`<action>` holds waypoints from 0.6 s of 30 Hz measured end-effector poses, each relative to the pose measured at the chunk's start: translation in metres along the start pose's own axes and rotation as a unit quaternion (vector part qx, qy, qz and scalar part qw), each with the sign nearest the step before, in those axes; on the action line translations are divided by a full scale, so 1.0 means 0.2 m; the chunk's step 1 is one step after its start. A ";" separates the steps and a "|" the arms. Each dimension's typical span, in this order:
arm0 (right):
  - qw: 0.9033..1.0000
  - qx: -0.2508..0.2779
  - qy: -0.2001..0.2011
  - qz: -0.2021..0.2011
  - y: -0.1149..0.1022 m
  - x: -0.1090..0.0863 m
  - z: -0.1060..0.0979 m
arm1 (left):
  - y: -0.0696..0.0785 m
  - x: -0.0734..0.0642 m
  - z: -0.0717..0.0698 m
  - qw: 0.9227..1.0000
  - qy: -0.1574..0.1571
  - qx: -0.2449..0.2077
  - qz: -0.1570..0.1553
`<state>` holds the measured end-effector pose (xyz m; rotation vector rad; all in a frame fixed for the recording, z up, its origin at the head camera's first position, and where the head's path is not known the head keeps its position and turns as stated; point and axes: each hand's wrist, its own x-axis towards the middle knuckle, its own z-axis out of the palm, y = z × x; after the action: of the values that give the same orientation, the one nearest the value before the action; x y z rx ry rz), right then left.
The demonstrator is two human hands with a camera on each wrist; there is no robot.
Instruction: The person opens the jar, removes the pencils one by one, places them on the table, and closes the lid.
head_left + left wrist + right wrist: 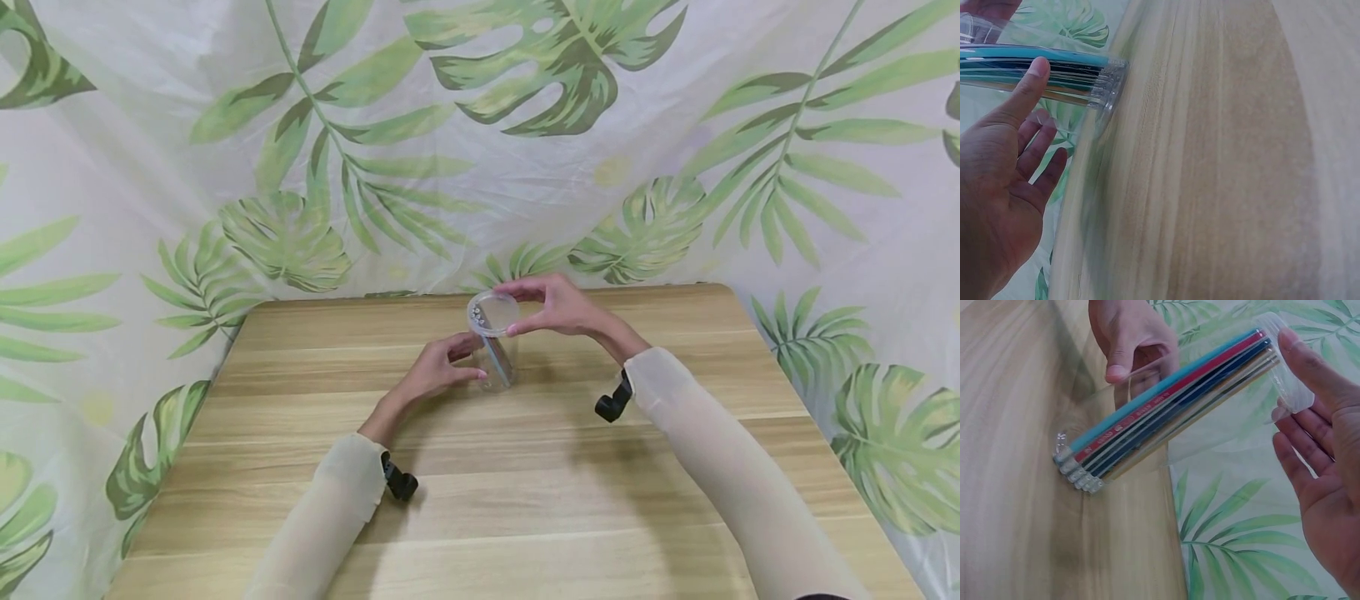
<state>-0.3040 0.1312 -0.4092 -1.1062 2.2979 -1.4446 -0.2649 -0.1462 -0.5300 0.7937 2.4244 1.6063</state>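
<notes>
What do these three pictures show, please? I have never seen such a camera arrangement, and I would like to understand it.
There is no machine here: a person works bare-handed. The wide picture comes from a camera on the head, looking forward and down. The other two come from cameras on the left and right wrists, so each looks closely at the work. The left hand holds a clear cylindrical jar by its side, while the right hand grips the lid at its rim. Inside the jar are several pencils, including light-blue and red ones. Below is a wood-grain table; I cannot tell whether the jar's base rests on it. Behind hangs a cloth with green leaves.
</notes>
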 end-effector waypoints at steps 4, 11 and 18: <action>1.000 0.010 -0.026 0.002 0.01 0.01 -0.02 | 0.00 0.00 0.00 1.000 -0.001 -0.001 0.000; 0.996 0.043 -0.075 0.003 0.02 0.03 -0.06 | 0.00 0.00 0.00 1.000 -0.004 0.001 -0.002; 0.994 0.051 -0.095 0.012 0.00 0.03 -0.07 | 0.00 0.00 0.00 1.000 0.002 0.004 -0.001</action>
<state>-0.3162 0.1366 -0.4009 -1.1297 2.0766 -1.3675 -0.2653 -0.1460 -0.5302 0.7890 2.4355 1.6007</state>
